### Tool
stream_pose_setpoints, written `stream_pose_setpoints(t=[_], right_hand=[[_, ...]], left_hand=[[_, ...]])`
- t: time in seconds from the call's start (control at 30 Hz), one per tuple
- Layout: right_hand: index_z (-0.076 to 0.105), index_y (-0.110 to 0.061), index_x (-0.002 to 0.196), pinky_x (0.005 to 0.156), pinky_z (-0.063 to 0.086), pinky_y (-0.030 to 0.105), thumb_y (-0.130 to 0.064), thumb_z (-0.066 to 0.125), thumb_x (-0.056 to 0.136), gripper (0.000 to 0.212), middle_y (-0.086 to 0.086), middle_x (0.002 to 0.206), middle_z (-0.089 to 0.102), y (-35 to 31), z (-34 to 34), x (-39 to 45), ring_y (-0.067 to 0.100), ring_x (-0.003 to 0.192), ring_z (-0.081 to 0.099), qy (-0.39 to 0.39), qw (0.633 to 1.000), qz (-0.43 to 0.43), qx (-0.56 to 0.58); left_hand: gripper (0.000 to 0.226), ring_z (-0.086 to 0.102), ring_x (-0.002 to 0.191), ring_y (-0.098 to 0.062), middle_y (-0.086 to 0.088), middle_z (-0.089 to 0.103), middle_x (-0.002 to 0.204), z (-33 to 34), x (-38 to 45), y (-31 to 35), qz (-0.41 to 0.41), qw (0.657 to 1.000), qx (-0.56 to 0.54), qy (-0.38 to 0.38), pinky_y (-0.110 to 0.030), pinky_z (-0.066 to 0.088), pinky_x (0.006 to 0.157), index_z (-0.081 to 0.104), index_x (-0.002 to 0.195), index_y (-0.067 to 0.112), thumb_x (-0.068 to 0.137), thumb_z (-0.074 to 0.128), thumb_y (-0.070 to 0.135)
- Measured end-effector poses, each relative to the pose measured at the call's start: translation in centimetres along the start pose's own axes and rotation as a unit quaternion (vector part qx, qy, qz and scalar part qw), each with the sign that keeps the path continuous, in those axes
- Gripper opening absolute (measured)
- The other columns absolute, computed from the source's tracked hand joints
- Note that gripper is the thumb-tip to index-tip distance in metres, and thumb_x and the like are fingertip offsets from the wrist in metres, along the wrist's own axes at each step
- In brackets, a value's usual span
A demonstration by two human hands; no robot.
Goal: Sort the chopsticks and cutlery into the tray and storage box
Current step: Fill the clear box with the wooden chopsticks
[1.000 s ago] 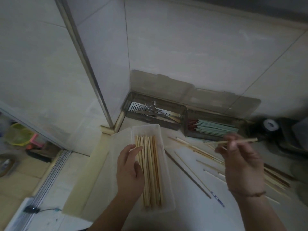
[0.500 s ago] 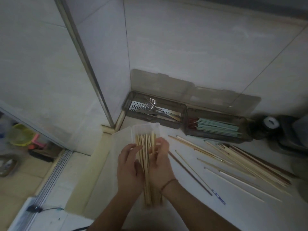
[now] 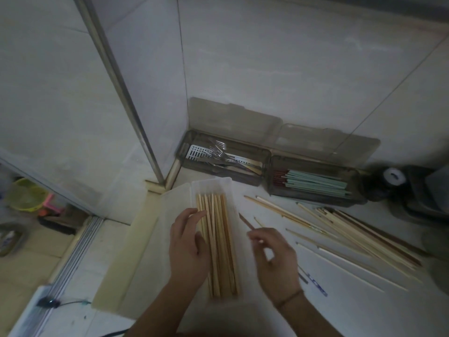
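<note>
Two hands (image 3: 188,249) over one tray (image 3: 211,184), two storage boxes (image 3: 315,183) behind

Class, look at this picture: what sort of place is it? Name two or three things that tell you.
Probably a home kitchen counter in a tiled corner. Clues: the tiled wall, a box of forks against it, a second box of green chopsticks, and loose wooden chopsticks spread on the white counter.

My left hand (image 3: 188,248) lies palm down with fingers nearly straight and pointing away from me, while my right hand (image 3: 274,257), a cord around its wrist, hangs alongside with fingers loosely curled, holding nothing, both forearms reaching forward.
</note>
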State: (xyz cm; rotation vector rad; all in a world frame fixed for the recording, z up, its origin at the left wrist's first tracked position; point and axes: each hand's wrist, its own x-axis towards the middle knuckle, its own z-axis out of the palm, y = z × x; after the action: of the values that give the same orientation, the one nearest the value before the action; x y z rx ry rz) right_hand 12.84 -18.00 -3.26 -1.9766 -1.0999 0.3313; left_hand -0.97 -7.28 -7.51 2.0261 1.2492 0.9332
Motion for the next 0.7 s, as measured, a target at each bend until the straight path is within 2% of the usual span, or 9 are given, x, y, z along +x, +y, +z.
stream_pose_setpoints(t=[0.07, 0.13, 0.2, 0.3, 0.4, 0.47, 0.57, 0.63, 0.7], right_hand=[[0.07, -0.021, 0.092, 0.076, 0.05, 0.018, -0.015, 0.053, 0.087, 0.019, -0.01, 0.092, 0.065, 4.2, -1.3, -0.1, 0.005, 0.085, 0.06, 0.039, 0.993, 0.06, -0.093], [0.073, -0.017, 0.096, 0.079, 0.052, 0.033, -0.02, 0.056, 0.084, 0.021, 0.003, 0.102, 0.066, 8.8, -2.3, -0.9, 0.028, 0.093, 0.062, 0.0, 0.969, 0.123, -0.212], [0.075, -0.021, 0.094, 0.072, 0.053, 0.041, -0.016, 0.071, 0.078, 0.018, 0.005, 0.103, 0.066, 11.1, -2.8, -2.1, 0.035, 0.09, 0.061, -0.031, 0.945, 0.163, -0.28], [0.075, -0.022, 0.081, 0.056, 0.051, 0.037, -0.017, 0.069, 0.077, 0.009, 0.003, 0.091, 0.067, 11.2, -2.9, -2.8, 0.034, 0.079, 0.06, -0.016, 0.941, 0.129, -0.313], [0.071, -0.023, 0.085, 0.063, 0.04, 0.029, -0.019, 0.06, 0.087, 0.012, 0.003, 0.097, 0.065, 9.7, -2.6, -1.8, 0.03, 0.093, 0.055, -0.025, 0.927, 0.182, -0.326], [0.066, -0.022, 0.093, 0.064, 0.034, 0.027, -0.023, 0.053, 0.092, 0.013, 0.003, 0.098, 0.064, 8.5, -2.7, -0.8, 0.027, 0.096, 0.053, -0.024, 0.93, 0.197, -0.309], [0.058, -0.019, 0.106, 0.062, 0.036, 0.028, -0.015, 0.052, 0.093, 0.015, 0.003, 0.093, 0.065, 4.9, -2.8, 0.9, 0.029, 0.084, 0.06, 0.035, 0.967, 0.154, -0.199], [0.05, -0.018, 0.117, 0.054, 0.04, 0.023, -0.009, 0.05, 0.094, 0.024, -0.003, 0.085, 0.061, 1.6, -2.6, 2.1, 0.016, 0.069, 0.06, 0.078, 0.987, 0.11, -0.088], [0.05, -0.018, 0.116, 0.051, 0.04, 0.008, -0.006, 0.05, 0.094, 0.025, -0.013, 0.079, 0.055, -1.4, -2.6, 2.8, 0.003, 0.063, 0.058, 0.107, 0.994, 0.025, -0.021]], left_hand=[[0.05, 0.043, 0.121, -0.01, 0.007, 0.045, 0.13, 0.0, 0.0, 0.1, -0.001, 1.0, -0.005, -0.001, -0.008, 0.027, 0.1, 0.058, 0.122, 0.021, 0.078, 0.043, 0.0], [0.05, 0.043, 0.121, -0.01, 0.008, 0.045, 0.13, 0.0, -0.1, 0.1, -0.002, 1.0, -0.003, -0.003, -0.015, 0.032, 0.098, 0.058, 0.122, 0.022, 0.079, 0.043, 0.002], [0.049, 0.045, 0.121, -0.012, 0.006, 0.045, 0.13, 0.0, -0.1, 0.1, 0.003, 1.0, -0.002, 0.001, -0.024, 0.036, 0.097, 0.058, 0.122, 0.021, 0.08, 0.043, 0.002], [0.049, 0.046, 0.12, -0.016, 0.005, 0.046, 0.129, 0.1, -0.1, 0.0, 0.005, 1.0, -0.01, 0.007, -0.029, 0.039, 0.096, 0.059, 0.121, 0.02, 0.079, 0.043, 0.001], [0.049, 0.046, 0.119, -0.016, 0.007, 0.046, 0.128, 0.0, -0.1, 0.1, 0.004, 1.0, -0.009, 0.004, -0.031, 0.04, 0.095, 0.058, 0.121, 0.021, 0.079, 0.043, 0.0], [0.049, 0.045, 0.12, -0.014, 0.008, 0.045, 0.129, 0.0, -0.1, 0.2, 0.002, 1.0, -0.008, 0.002, -0.03, 0.04, 0.095, 0.058, 0.121, 0.021, 0.079, 0.043, 0.001], [0.048, 0.046, 0.12, -0.014, 0.006, 0.046, 0.129, 0.0, -0.1, 0.1, 0.008, 1.0, -0.01, 0.005, -0.028, 0.04, 0.095, 0.059, 0.121, 0.019, 0.08, 0.043, 0.0], [0.048, 0.046, 0.121, -0.015, 0.005, 0.046, 0.129, 0.0, -0.1, 0.0, 0.008, 1.0, -0.011, 0.004, -0.027, 0.038, 0.097, 0.059, 0.121, 0.019, 0.08, 0.043, 0.0], [0.048, 0.045, 0.12, -0.014, 0.006, 0.046, 0.13, -0.1, -0.1, 0.2, 0.004, 1.0, -0.008, 0.002, -0.025, 0.038, 0.096, 0.059, 0.121, 0.019, 0.08, 0.044, -0.001]])
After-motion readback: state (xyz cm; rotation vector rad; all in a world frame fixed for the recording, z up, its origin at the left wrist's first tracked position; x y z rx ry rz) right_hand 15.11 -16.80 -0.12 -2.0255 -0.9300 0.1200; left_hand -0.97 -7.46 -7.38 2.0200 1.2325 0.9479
